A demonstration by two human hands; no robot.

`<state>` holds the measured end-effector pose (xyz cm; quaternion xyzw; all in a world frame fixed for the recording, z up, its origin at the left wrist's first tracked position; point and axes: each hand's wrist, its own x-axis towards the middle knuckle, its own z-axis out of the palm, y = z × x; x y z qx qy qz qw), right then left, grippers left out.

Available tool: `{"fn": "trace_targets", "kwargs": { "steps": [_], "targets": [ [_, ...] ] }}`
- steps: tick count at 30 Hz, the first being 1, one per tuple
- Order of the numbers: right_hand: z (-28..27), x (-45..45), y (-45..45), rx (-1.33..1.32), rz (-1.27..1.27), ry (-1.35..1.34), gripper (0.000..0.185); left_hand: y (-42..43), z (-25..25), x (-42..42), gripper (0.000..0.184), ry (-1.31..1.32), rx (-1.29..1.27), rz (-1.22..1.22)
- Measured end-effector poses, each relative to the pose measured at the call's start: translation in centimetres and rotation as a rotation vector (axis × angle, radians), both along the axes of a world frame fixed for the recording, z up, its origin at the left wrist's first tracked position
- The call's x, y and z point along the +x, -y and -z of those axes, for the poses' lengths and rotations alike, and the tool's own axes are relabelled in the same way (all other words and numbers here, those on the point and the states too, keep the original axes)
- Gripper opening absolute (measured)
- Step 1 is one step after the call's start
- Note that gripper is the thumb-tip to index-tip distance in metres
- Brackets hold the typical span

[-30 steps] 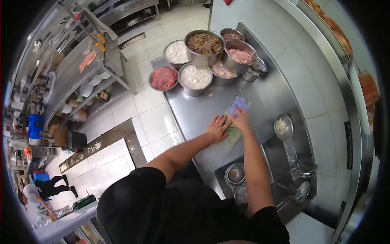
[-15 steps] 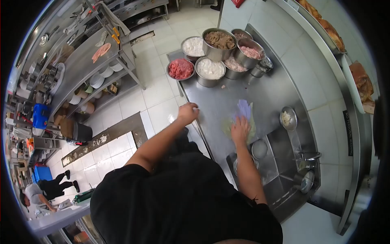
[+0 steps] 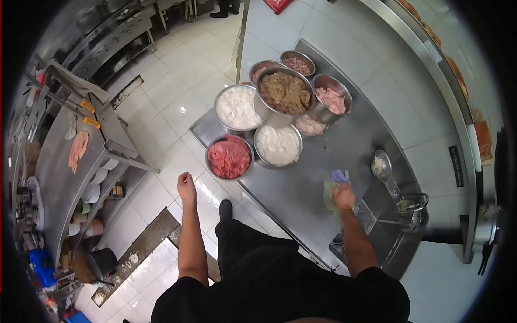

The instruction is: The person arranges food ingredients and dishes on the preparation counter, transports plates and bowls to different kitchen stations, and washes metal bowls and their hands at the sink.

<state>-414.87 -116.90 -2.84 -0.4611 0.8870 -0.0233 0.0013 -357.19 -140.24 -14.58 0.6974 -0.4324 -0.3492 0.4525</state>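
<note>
Green and purple cloths (image 3: 329, 197) lie bunched on the steel counter (image 3: 291, 199), at its right part near the sink. My right hand (image 3: 344, 196) is closed on them, fingers curled. Off the counter's left edge, over the floor, my left hand (image 3: 186, 187) hangs in the air with its fingers curled in; whether anything is inside is hidden. Nearest to it is a metal bowl of red meat (image 3: 229, 157) at the counter's corner. Beside that stand bowls of white paste (image 3: 278, 144) and a raised bowl of brown mixture (image 3: 284, 92).
A small bowl with pale bits (image 3: 381, 166) sits by the wall, close to the sink (image 3: 385, 231) and faucet (image 3: 413, 202). Across the tiled floor stands a steel shelf table (image 3: 59, 177) with a pink cloth (image 3: 78, 151). Another person's legs (image 3: 223, 8) show at the top.
My left hand has left the cloths and moved out left over the floor. My right hand, earlier flat on the cloths, has curled around them. The view has shifted and turned.
</note>
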Motion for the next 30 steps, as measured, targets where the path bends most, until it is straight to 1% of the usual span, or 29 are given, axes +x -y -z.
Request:
{"fn": "trace_targets", "kwargs": {
  "steps": [1, 4, 6, 8, 10, 12, 14, 16, 17, 18, 19, 22, 24, 25, 26, 27, 28, 29, 30],
  "targets": [
    [-0.3, 0.2, 0.5, 0.023, 0.037, 0.010, 0.030, 1.8, -1.4, 0.2, 0.028, -0.013, 0.016, -0.022],
    [-0.8, 0.7, 1.7, 0.124, 0.121, 0.038, 0.032, 7.3, -6.8, -0.6, 0.029, -0.071, -0.084, -0.050],
    [-0.9, 0.3, 3.0, 0.151, 0.138, 0.034, 0.032, 12.5, -7.9, -1.3, 0.031, 0.042, -0.171, -0.031],
    [-0.7, 0.4, 3.3, 0.148, 0.136, 0.023, 0.032, 16.7, -12.8, -3.7, 0.030, 0.096, -0.292, 0.062],
    [-0.6, 0.7, 3.7, 0.196, 0.180, 0.023, 0.032, 20.5, -16.7, -7.6, 0.029, 0.016, -0.290, 0.131],
    [-1.1, 1.6, 4.1, 0.239, 0.234, 0.022, 0.033, 23.4, -19.7, -12.0, 0.030, -0.002, -0.297, 0.302],
    [-1.3, 2.1, 4.7, 0.271, 0.296, 0.015, 0.035, 26.4, -21.7, -16.9, 0.032, 0.015, -0.288, 0.494],
    [-0.8, 2.4, 4.7, 0.179, 0.279, -0.010, 0.035, 29.7, -22.3, -21.4, 0.042, 0.139, -0.267, 0.655],
    [-0.6, 2.5, 4.6, 0.130, 0.278, -0.023, 0.036, 32.1, -21.2, -23.1, 0.041, 0.187, -0.221, 0.684],
    [-0.5, 2.3, 4.7, 0.144, 0.279, -0.004, 0.038, 34.6, -18.8, -25.4, 0.039, 0.234, -0.180, 0.718],
    [-0.1, 1.9, 4.6, 0.160, 0.287, 0.017, 0.039, 36.0, -17.6, -27.3, 0.038, 0.283, -0.137, 0.760],
    [1.4, 0.4, 3.8, 0.235, 0.353, 0.077, 0.048, 37.6, -18.2, -29.7, 0.023, -0.082, 0.238, 0.793],
    [-1.0, 1.4, 4.8, 0.323, 0.303, 0.052, 0.052, 39.0, -16.0, -30.6, 0.014, -0.135, 0.319, 0.824],
    [-2.0, 2.0, 5.0, 0.368, 0.230, -0.065, 0.055, 38.6, -16.0, -30.9, 0.011, -0.251, 0.375, 0.757],
    [-3.0, 2.8, 5.3, 0.412, 0.152, -0.184, 0.059, 39.2, -14.7, -31.3, 0.009, -0.233, 0.338, 0.767],
    [-4.9, 4.2, 6.2, 0.352, 0.154, -0.187, 0.058, 40.3, -12.5, -31.8, 0.008, -0.216, 0.299, 0.778],
    [-7.2, 5.7, 7.7, 0.288, 0.156, -0.196, 0.057, 41.1, -11.4, -32.7, 0.007, -0.203, 0.254, 0.788],
    [-8.4, 7.0, 8.6, 0.223, 0.156, -0.204, 0.057, 40.7, -11.8, -33.0, 0.005, -0.310, 0.271, 0.762],
    [-8.4, 7.7, 8.9, 0.118, 0.183, -0.100, 0.054, 39.9, -12.3, -32.8, 0.004, -0.413, 0.288, 0.733]
  ]
}}
